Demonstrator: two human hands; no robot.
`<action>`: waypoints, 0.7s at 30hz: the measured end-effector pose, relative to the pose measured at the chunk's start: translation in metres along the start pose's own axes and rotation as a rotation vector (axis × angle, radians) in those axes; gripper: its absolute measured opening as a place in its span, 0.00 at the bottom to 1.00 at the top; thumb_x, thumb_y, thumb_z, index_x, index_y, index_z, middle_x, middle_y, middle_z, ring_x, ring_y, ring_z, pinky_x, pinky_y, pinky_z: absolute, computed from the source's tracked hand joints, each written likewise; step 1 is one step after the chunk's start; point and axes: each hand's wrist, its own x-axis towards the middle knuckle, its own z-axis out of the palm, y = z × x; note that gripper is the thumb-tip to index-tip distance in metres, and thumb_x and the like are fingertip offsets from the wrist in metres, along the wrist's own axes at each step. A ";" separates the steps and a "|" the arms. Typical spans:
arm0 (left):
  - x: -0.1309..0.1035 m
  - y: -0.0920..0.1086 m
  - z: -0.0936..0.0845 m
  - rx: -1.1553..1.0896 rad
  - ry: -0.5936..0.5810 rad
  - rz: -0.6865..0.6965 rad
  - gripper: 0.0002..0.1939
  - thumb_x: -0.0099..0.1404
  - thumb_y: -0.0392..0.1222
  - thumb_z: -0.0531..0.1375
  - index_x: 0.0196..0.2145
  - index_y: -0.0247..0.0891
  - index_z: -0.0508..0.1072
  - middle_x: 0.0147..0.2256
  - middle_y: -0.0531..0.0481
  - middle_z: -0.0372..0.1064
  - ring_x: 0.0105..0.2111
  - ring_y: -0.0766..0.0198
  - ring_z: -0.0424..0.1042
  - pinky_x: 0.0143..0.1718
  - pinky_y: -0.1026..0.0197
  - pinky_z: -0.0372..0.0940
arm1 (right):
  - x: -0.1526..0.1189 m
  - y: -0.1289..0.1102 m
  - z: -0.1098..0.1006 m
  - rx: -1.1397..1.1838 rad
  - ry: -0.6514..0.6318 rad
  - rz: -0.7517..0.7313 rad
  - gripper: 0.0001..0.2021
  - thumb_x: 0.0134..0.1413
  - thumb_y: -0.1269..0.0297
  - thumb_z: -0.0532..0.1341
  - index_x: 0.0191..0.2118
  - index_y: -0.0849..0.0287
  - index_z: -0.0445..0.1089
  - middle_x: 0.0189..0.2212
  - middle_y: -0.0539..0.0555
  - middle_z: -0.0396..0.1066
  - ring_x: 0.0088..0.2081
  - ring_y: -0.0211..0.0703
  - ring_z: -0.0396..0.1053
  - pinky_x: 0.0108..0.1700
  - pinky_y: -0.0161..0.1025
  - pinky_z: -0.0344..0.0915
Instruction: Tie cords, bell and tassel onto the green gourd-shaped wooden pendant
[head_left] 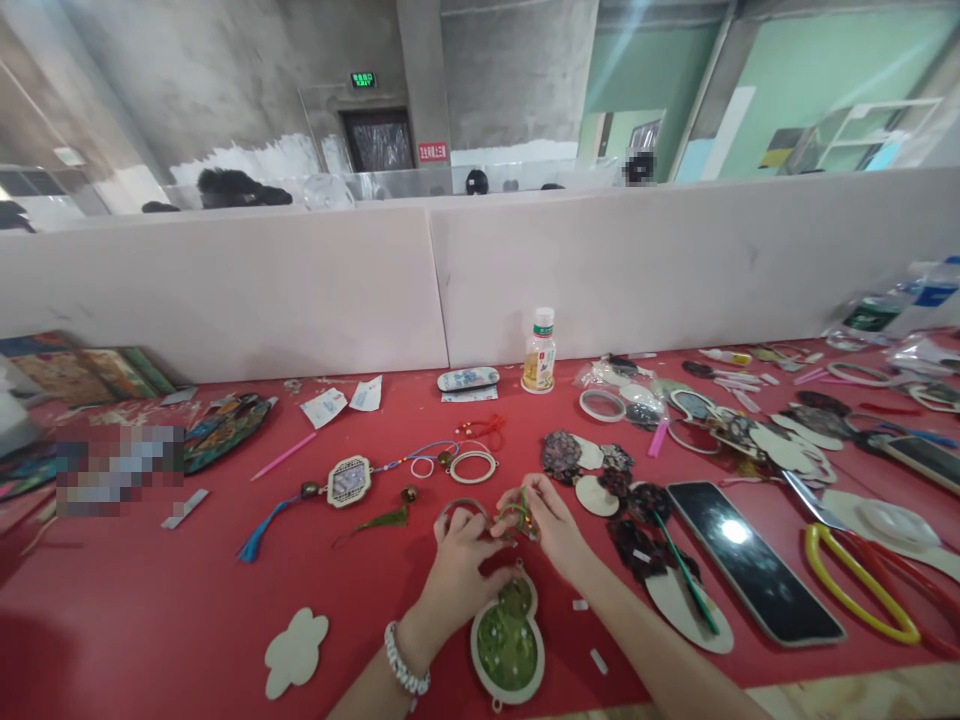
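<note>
My left hand (461,560), with a white beaded bracelet at its wrist, has its fingers curled over a thin brownish ring (459,505) that is partly hidden by them. Close beside it, my right hand (553,525) pinches a green cord (512,512) with small beads hanging from it. The fingertips of both hands nearly meet, and they cover part of the cord. Just below them on the table lies a gourd-shaped pendant (508,645) with a pale rim and green patterned fabric. A green tassel (386,518) with a small bell rests to the left.
An octagonal pendant (349,482) with a blue tassel (255,530) and a pale ring (472,466) lie ahead. Left is a cloud-shaped blank (296,652). On the right are a phone (754,560), yellow-handled scissors (855,590) and dark fabric scraps (637,545). A bottle (539,355) stands by the partition (600,270).
</note>
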 end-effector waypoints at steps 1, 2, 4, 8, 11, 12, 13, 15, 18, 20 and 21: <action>0.000 0.001 0.000 -0.008 -0.004 -0.002 0.15 0.49 0.51 0.62 0.36 0.50 0.74 0.34 0.49 0.68 0.37 0.57 0.59 0.42 0.52 0.48 | -0.001 0.001 0.001 0.046 -0.029 0.015 0.12 0.50 0.55 0.56 0.30 0.55 0.51 0.30 0.49 0.69 0.26 0.39 0.71 0.22 0.32 0.63; 0.000 0.001 0.000 -0.019 -0.007 -0.003 0.14 0.49 0.50 0.62 0.37 0.51 0.74 0.35 0.50 0.69 0.37 0.57 0.59 0.42 0.52 0.48 | -0.001 0.003 0.002 0.096 -0.060 0.027 0.12 0.50 0.56 0.56 0.30 0.55 0.52 0.30 0.49 0.69 0.28 0.41 0.71 0.24 0.34 0.64; 0.000 0.002 0.001 -0.040 -0.014 -0.004 0.14 0.50 0.49 0.62 0.37 0.52 0.74 0.39 0.50 0.69 0.38 0.57 0.59 0.41 0.52 0.48 | -0.002 0.004 0.003 0.180 -0.121 0.046 0.11 0.50 0.57 0.57 0.29 0.55 0.53 0.31 0.49 0.69 0.32 0.43 0.71 0.27 0.36 0.65; 0.000 0.005 0.003 -0.041 0.014 -0.037 0.09 0.52 0.47 0.61 0.34 0.53 0.75 0.37 0.51 0.71 0.39 0.57 0.59 0.43 0.51 0.47 | -0.004 0.000 0.004 0.216 -0.208 0.040 0.09 0.49 0.60 0.59 0.28 0.56 0.57 0.36 0.53 0.69 0.41 0.46 0.69 0.39 0.42 0.64; 0.000 0.006 0.006 -0.017 0.036 -0.056 0.07 0.54 0.43 0.59 0.33 0.50 0.74 0.36 0.52 0.70 0.40 0.57 0.59 0.44 0.51 0.47 | -0.004 -0.004 0.001 0.132 -0.215 -0.033 0.08 0.48 0.61 0.59 0.27 0.58 0.60 0.38 0.55 0.69 0.45 0.47 0.66 0.46 0.45 0.59; 0.000 0.005 0.006 -0.006 0.044 -0.059 0.07 0.56 0.41 0.58 0.33 0.48 0.74 0.36 0.52 0.70 0.40 0.58 0.60 0.44 0.51 0.47 | -0.004 -0.005 0.000 0.094 -0.208 -0.063 0.08 0.48 0.61 0.59 0.27 0.58 0.62 0.38 0.55 0.69 0.45 0.47 0.65 0.48 0.45 0.57; 0.000 0.004 0.006 0.010 0.055 -0.063 0.08 0.57 0.38 0.56 0.33 0.46 0.73 0.36 0.51 0.70 0.40 0.59 0.60 0.44 0.52 0.48 | -0.003 -0.005 -0.002 0.061 -0.201 -0.091 0.07 0.48 0.61 0.60 0.26 0.58 0.63 0.38 0.55 0.70 0.45 0.46 0.65 0.49 0.45 0.56; -0.001 0.000 0.006 0.060 0.078 -0.077 0.11 0.57 0.32 0.53 0.34 0.43 0.72 0.36 0.50 0.69 0.40 0.59 0.61 0.44 0.52 0.48 | -0.001 -0.005 -0.006 0.024 -0.190 -0.132 0.07 0.47 0.62 0.60 0.26 0.59 0.64 0.37 0.55 0.70 0.44 0.47 0.66 0.50 0.46 0.55; -0.001 -0.007 0.003 0.171 0.140 -0.115 0.16 0.53 0.27 0.52 0.37 0.42 0.70 0.40 0.48 0.68 0.44 0.56 0.59 0.47 0.48 0.44 | 0.002 -0.003 -0.012 0.037 -0.171 -0.164 0.05 0.46 0.63 0.59 0.27 0.59 0.66 0.34 0.54 0.70 0.42 0.48 0.66 0.51 0.48 0.54; -0.001 -0.010 0.001 0.223 0.186 -0.125 0.19 0.51 0.26 0.53 0.40 0.41 0.69 0.44 0.47 0.66 0.47 0.53 0.57 0.49 0.45 0.41 | 0.003 -0.004 -0.012 0.052 -0.158 -0.173 0.05 0.45 0.62 0.59 0.27 0.58 0.66 0.33 0.54 0.70 0.42 0.48 0.67 0.51 0.49 0.53; -0.001 -0.011 -0.001 0.231 0.196 -0.118 0.20 0.51 0.26 0.53 0.40 0.42 0.69 0.45 0.47 0.65 0.48 0.52 0.56 0.49 0.44 0.40 | 0.003 -0.005 -0.012 0.057 -0.150 -0.171 0.06 0.45 0.62 0.59 0.26 0.58 0.66 0.32 0.54 0.70 0.41 0.49 0.67 0.51 0.49 0.53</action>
